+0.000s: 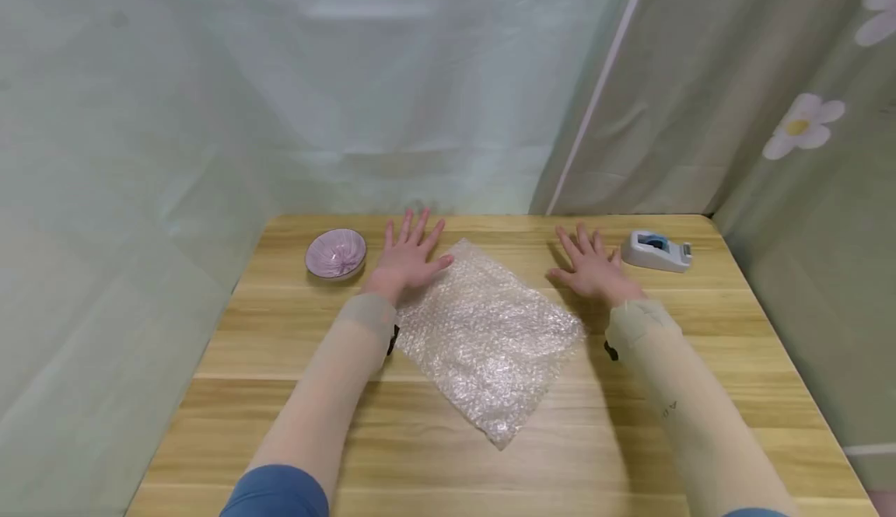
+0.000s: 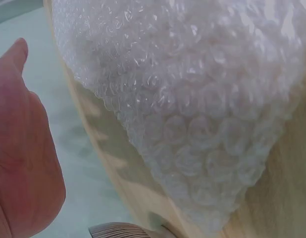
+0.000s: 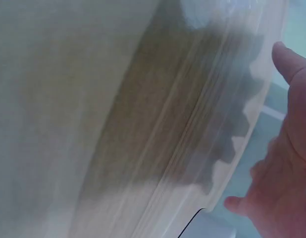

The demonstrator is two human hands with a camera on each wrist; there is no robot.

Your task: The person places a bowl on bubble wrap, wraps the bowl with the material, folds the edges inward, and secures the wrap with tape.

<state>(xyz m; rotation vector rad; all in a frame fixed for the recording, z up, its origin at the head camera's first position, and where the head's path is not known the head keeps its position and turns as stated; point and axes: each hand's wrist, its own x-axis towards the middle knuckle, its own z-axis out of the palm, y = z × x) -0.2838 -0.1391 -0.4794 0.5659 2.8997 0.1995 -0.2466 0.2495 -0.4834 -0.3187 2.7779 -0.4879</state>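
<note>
A sheet of bubble wrap (image 1: 490, 338) lies flat on the wooden table, turned so its corners point front and back. My left hand (image 1: 409, 260) is spread over its left corner, between the wrap and a purple-striped bowl (image 1: 336, 254). In the left wrist view the bubble wrap (image 2: 182, 109) fills the middle, with the left hand (image 2: 24, 148) at the left edge. On the other side my right hand (image 1: 591, 268) has its fingers spread beside a white tape dispenser (image 1: 654, 251). The right wrist view shows that hand (image 3: 286, 153) above its shadow. Neither hand holds anything.
Pale green curtains (image 1: 392, 97) hang right behind the back edge of the table (image 1: 434, 455) and along both sides. A white flower print (image 1: 803, 126) shows on the right curtain. Both forearms reach in from the front, on either side of the bubble wrap.
</note>
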